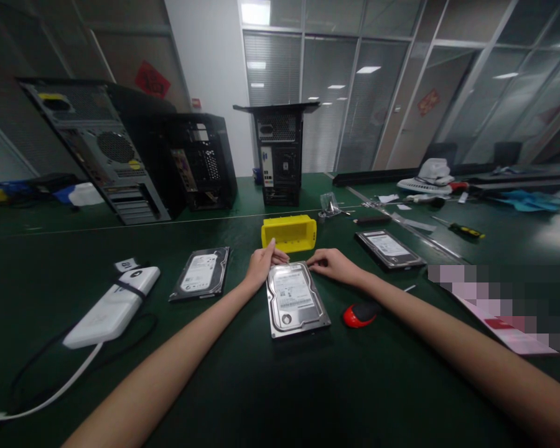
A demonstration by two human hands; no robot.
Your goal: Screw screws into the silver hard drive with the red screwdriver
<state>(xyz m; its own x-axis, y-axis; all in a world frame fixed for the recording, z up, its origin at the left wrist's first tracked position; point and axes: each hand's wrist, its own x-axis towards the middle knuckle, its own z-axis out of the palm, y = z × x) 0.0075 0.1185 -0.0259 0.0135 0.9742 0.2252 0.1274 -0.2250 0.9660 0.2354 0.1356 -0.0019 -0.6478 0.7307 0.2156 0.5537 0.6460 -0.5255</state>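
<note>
Green surface (242, 386) spans lower frame | our left hand (262, 264) and right hand (335, 266) flank hard drive's (295, 297) far end, centre | either grip closed: we cannot tell

I see smooth, shiny metal on the hard drive (298, 300) before me, its label (292, 290) looking like paper. The yellow bin (298, 239) is smooth plastic, the white corded block (109, 311) satiny plastic. My table (242, 386) has a smooth, faintly glossy top; the rightmost computer case (284, 162), matt black metal.
</note>
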